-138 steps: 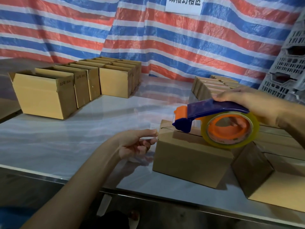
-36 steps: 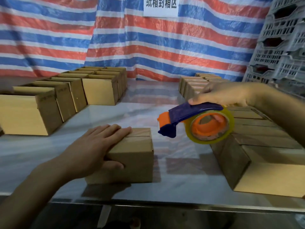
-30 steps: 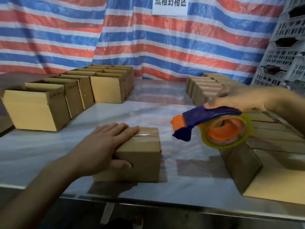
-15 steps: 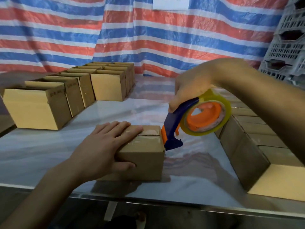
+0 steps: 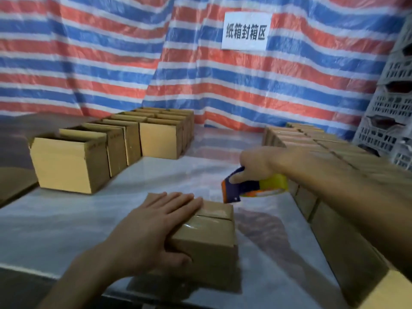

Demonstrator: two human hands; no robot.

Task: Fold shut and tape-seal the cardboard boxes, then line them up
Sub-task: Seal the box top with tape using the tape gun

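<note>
A small closed cardboard box [image 5: 211,244] sits near the table's front edge, a strip of clear tape along its top seam. My left hand [image 5: 153,233] lies on its left half, fingers flat on the lid and thumb against the near side. Just beyond the box's far right corner, my right hand [image 5: 260,163] grips a blue and orange tape dispenser [image 5: 243,188] with a yellowish tape roll. The dispenser's blade end points down at the box's far edge.
A row of open-topped boxes [image 5: 66,166] runs along the left side toward the striped tarp. Closed boxes [image 5: 330,219] line the right side, running back from the front edge. White plastic crates [image 5: 392,112] are stacked at the far right. The marble-look tabletop [image 5: 55,224] lies between.
My left hand slid the box leftward and has held it since. My right hand carried the dispenser down to the box's far right corner and now holds it lower and flatter.
</note>
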